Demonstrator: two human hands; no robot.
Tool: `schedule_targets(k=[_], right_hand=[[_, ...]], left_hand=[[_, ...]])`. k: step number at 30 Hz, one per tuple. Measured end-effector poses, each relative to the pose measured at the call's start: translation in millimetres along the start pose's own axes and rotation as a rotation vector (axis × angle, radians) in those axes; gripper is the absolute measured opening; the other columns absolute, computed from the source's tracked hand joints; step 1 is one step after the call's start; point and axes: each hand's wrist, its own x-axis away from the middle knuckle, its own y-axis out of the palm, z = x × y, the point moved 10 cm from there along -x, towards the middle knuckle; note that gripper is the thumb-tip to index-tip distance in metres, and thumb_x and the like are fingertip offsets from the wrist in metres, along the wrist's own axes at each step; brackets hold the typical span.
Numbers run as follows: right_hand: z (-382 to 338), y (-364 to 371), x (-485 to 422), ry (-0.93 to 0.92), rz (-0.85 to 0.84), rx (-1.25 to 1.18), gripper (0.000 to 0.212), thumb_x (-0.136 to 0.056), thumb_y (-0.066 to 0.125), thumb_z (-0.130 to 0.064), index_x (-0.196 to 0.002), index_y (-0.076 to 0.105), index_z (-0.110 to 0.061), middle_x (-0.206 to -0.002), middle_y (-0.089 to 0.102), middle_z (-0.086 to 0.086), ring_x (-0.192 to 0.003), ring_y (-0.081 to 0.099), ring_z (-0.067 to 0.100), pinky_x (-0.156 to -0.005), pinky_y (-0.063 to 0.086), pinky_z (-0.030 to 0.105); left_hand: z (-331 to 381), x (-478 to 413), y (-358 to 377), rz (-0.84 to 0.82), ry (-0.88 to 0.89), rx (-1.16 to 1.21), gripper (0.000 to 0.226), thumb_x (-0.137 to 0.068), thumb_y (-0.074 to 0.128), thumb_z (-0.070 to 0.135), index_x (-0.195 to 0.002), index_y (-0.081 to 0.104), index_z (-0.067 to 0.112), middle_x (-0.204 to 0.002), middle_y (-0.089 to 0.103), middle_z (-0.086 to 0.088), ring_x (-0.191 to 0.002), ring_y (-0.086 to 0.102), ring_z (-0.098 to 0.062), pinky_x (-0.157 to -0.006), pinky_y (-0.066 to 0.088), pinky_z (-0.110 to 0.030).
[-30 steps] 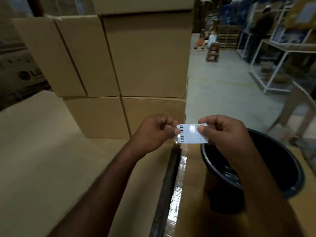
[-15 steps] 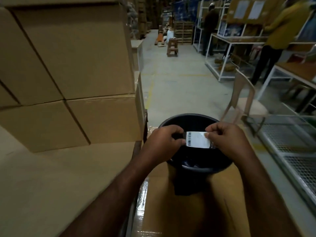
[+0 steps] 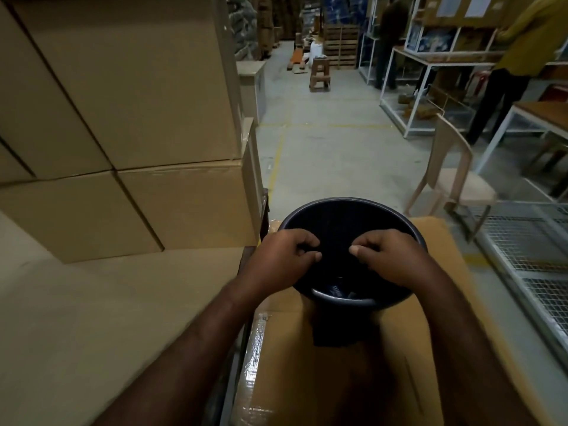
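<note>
A black round bucket point(image 3: 344, 202) stands on a brown cardboard box point(image 3: 436, 244) in front of me. Dark, unclear bits lie at its bottom. My left hand point(image 3: 282, 262) and my right hand point(image 3: 396, 262) hover side by side over the bucket's mouth. Their fingers are curled in and the thumbs point toward each other. Nothing shows between the fingers of either hand. No white label is in sight.
Stacked cardboard boxes point(image 3: 138, 87) rise at the left behind a flat carton top point(image 3: 107, 302). A wooden chair point(image 3: 455, 179) and a white wire rack point(image 3: 528, 241) stand at the right. Two people point(image 3: 522, 41) work at shelves beyond, and a stool point(image 3: 319, 72) stands in the aisle.
Both hands pinched a white barcode label, first before the boxes, then over the bucket. Now the label is out of sight and the hands have drawn apart. My view turned right.
</note>
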Motion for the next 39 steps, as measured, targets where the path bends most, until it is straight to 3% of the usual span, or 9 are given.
schedule_targets(k=[7, 11, 15, 19, 22, 25, 28, 33, 39], right_hand=[[-40.2, -4.9, 1.8, -0.130, 0.084, -0.205, 0.009, -0.091, 0.066, -0.036, -0.094, 0.073, -0.031, -0.079, 0.072, -0.001, -0.075, 0.069, 0.014, -0.078, 0.058, 0.046], [-108.1, 3.6, -0.9, -0.268, 0.116, -0.376, 0.024, -0.084, 0.061, -0.048, -0.090, 0.074, -0.029, -0.075, 0.072, -0.004, -0.072, 0.069, 0.014, -0.078, 0.058, 0.046], [-180.4, 24.9, 5.1, -0.414, 0.128, -0.498, 0.029, -0.094, 0.064, -0.039, -0.071, 0.068, -0.021, -0.064, 0.066, 0.003, -0.063, 0.064, 0.023, -0.069, 0.056, 0.044], [-277.6, 83.5, 26.1, -0.564, -0.066, -0.600, 0.037, -0.092, 0.063, -0.046, -0.072, 0.067, -0.016, -0.059, 0.065, 0.002, -0.054, 0.059, 0.017, -0.066, 0.054, 0.042], [-352.1, 130.1, 63.2, -0.699, -0.243, -0.627, 0.046, -0.084, 0.059, -0.064, -0.076, 0.070, -0.020, -0.062, 0.067, -0.002, -0.056, 0.061, 0.013, -0.066, 0.054, 0.038], [-420.3, 169.3, 116.6, -0.834, -0.408, -0.635, 0.036, -0.090, 0.063, -0.045, -0.073, 0.070, -0.014, -0.063, 0.067, 0.002, -0.060, 0.063, 0.024, -0.067, 0.055, 0.043], [-481.7, 201.5, 185.0, -0.970, -0.562, -0.631, 0.032, -0.091, 0.064, -0.040, -0.073, 0.071, -0.015, -0.065, 0.067, 0.003, -0.062, 0.063, 0.026, -0.066, 0.055, 0.045], [-562.3, 248.2, 324.2, -1.165, -0.748, -0.571, 0.032, -0.091, 0.062, -0.045, -0.073, 0.071, -0.020, -0.065, 0.069, -0.002, -0.062, 0.065, 0.014, -0.068, 0.058, 0.045], [-615.4, 305.7, 515.0, -1.314, -0.908, -0.512, 0.031, -0.091, 0.064, -0.044, -0.069, 0.069, -0.023, -0.065, 0.068, 0.000, -0.061, 0.065, 0.018, -0.066, 0.058, 0.044]], left_hand=[[1.8, 11.9, -25.9, 0.070, 0.017, 0.159, 0.010, -0.091, 0.070, 0.021, -0.100, 0.074, 0.019, -0.088, 0.075, -0.002, -0.083, 0.071, -0.019, -0.074, 0.059, -0.033], [-19.5, 42.1, -75.5, 0.230, -0.036, 0.223, 0.009, -0.095, 0.069, 0.026, -0.094, 0.076, 0.021, -0.084, 0.074, 0.009, -0.082, 0.069, -0.008, -0.075, 0.053, -0.025], [-53.1, 99.6, -132.4, 0.428, -0.165, 0.313, 0.029, -0.098, 0.060, 0.038, -0.094, 0.076, 0.014, -0.091, 0.076, -0.001, -0.081, 0.071, -0.010, -0.072, 0.053, -0.026], [-96.7, 210.4, -199.4, 0.677, -0.343, 0.302, 0.044, -0.094, 0.055, 0.058, -0.098, 0.077, 0.019, -0.099, 0.077, 0.007, -0.088, 0.073, -0.009, -0.085, 0.056, -0.034], [-120.0, 314.7, -235.6, 0.905, -0.485, 0.319, 0.040, -0.096, 0.054, 0.054, -0.099, 0.076, 0.020, -0.100, 0.077, 0.008, -0.090, 0.073, -0.013, -0.088, 0.056, -0.041], [-120.9, 426.1, -258.7, 1.147, -0.584, 0.295, 0.036, -0.099, 0.051, 0.043, -0.099, 0.076, 0.016, -0.099, 0.078, 0.004, -0.092, 0.073, -0.019, -0.089, 0.056, -0.043], [-102.9, 531.3, -270.0, 1.342, -0.648, 0.265, 0.044, -0.090, 0.051, 0.049, -0.101, 0.075, 0.014, -0.100, 0.078, 0.001, -0.093, 0.073, -0.023, -0.084, 0.055, -0.038], [-52.1, 693.8, -269.7, 1.586, -0.721, 0.169, 0.043, -0.088, 0.052, 0.051, -0.100, 0.075, 0.016, -0.101, 0.078, 0.001, -0.096, 0.072, -0.025, -0.084, 0.055, -0.037], [2.7, 883.8, -243.0, 1.829, -0.783, 0.115, 0.039, -0.086, 0.058, 0.046, -0.095, 0.075, 0.012, -0.097, 0.078, -0.006, -0.083, 0.069, -0.018, -0.076, 0.051, -0.034]])
